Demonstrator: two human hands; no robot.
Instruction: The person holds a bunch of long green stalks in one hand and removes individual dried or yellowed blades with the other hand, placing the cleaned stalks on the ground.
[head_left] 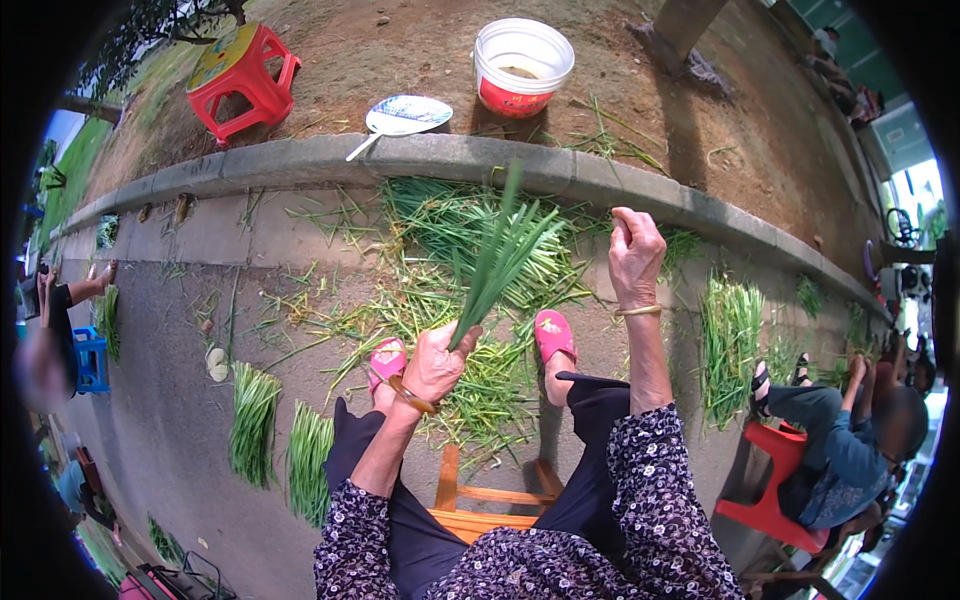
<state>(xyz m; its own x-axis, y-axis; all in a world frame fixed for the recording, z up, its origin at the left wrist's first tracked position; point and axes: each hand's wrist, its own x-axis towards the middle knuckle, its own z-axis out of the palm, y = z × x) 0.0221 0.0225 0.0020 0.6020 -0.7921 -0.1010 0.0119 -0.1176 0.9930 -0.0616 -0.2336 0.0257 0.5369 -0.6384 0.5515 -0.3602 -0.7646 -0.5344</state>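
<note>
My left hand [434, 366] is closed round the lower ends of a bunch of chives [492, 270], whose green leaves fan up and away from me. Off to the right, my right hand [637, 255] is raised, apart from the bunch, with its fingers curled together. Whatever those fingers hold, if anything, is hidden. Beyond the bunch, a large heap of chives [430, 222] lies against the kerb. Loose green and yellowed trimmings [490, 400] are strewn between my feet in pink slippers [556, 336].
Tied-looking bundles of chives [254, 420] lie left, with another pile [730, 345] right. Across the kerb [330, 158] are a hand fan [408, 115], a white-and-red bucket [522, 70] and a red stool [245, 85]. A wooden stool [490, 515] is beneath me. People sit at both sides.
</note>
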